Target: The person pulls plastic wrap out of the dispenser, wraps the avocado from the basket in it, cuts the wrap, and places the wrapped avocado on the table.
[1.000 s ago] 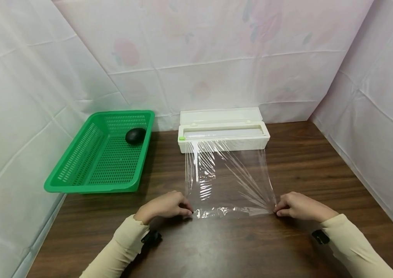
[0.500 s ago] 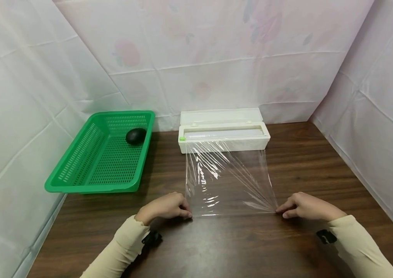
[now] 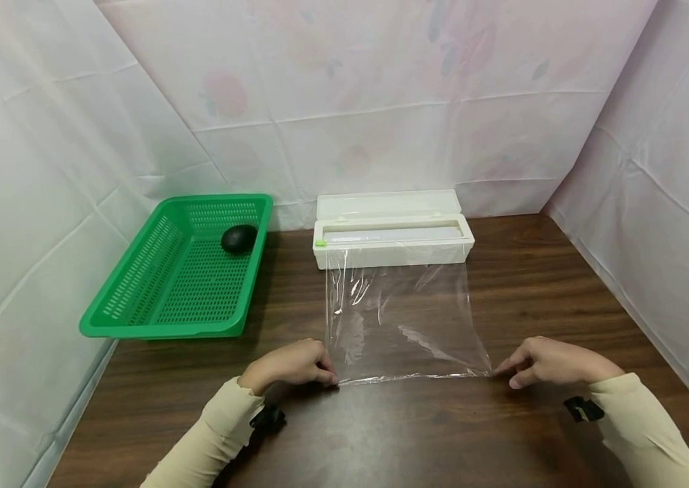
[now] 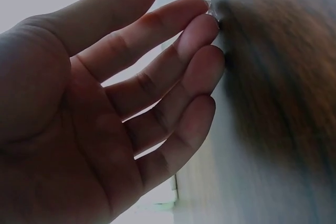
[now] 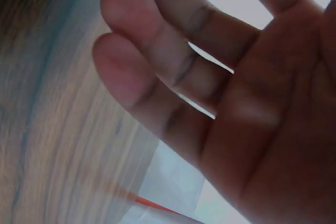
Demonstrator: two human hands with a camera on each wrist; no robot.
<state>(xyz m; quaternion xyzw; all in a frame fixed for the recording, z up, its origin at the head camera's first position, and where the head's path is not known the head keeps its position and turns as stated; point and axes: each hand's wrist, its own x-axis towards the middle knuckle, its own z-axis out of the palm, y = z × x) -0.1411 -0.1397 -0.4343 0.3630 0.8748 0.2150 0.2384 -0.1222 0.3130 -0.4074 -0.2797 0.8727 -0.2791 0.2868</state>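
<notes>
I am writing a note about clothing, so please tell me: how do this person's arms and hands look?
The left sleeve and right sleeve are long, plain and cream, wrinkled in places. The left hand and right hand wear no gloves. A small black device sits by the left wrist, a second black device by the right; their details cannot be told.

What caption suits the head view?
Left hand and right hand at near corners of clear film, white dispenser behind.
</notes>
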